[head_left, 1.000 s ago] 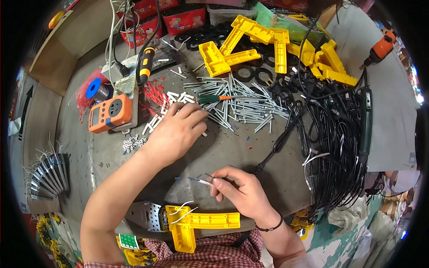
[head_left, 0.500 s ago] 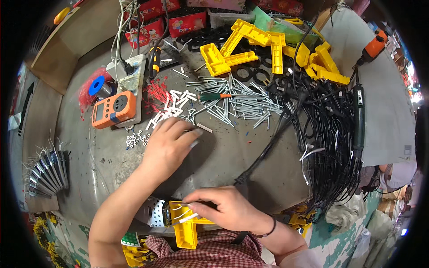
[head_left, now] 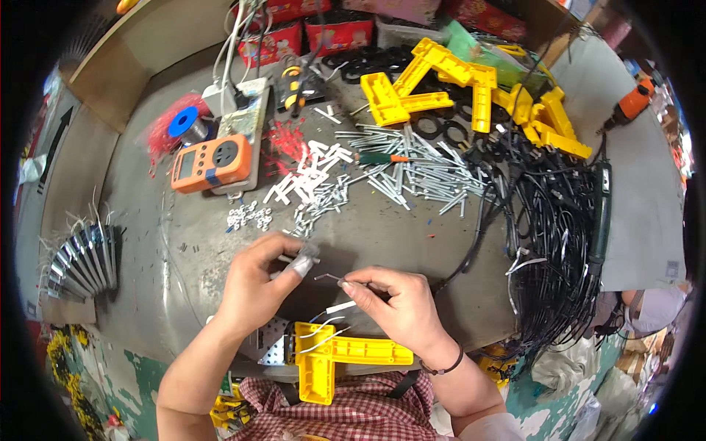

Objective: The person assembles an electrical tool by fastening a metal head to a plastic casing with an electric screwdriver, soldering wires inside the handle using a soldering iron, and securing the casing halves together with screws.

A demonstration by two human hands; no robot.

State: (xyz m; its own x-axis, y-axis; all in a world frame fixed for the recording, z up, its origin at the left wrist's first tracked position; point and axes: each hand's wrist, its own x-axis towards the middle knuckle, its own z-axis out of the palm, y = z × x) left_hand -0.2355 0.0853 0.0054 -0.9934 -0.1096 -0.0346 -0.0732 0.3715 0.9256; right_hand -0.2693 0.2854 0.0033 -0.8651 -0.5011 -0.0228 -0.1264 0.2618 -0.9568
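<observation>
Between both hands, left hand (head_left: 254,290) pinches grey sleeve (head_left: 303,262) beside right hand (head_left: 397,309).

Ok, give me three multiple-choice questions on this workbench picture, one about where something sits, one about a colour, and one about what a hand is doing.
1. Where is the orange meter relative to the hands?
A. Farther up the bench, to the left
B. Below the right hand
C. Among the black cables

2. What colour is the L-shaped plastic piece at the near bench edge?
A. Red
B. Yellow
C. Green

3. What is the left hand doing?
A. Resting flat and empty
B. Gripping the screwdriver
C. Pinching a small pale tube

Answers: 1 A, the meter lies up and left, beside the blue spool. 2 B, it is bright yellow. 3 C, the fingers close on a small pale tube facing the right hand.
</observation>
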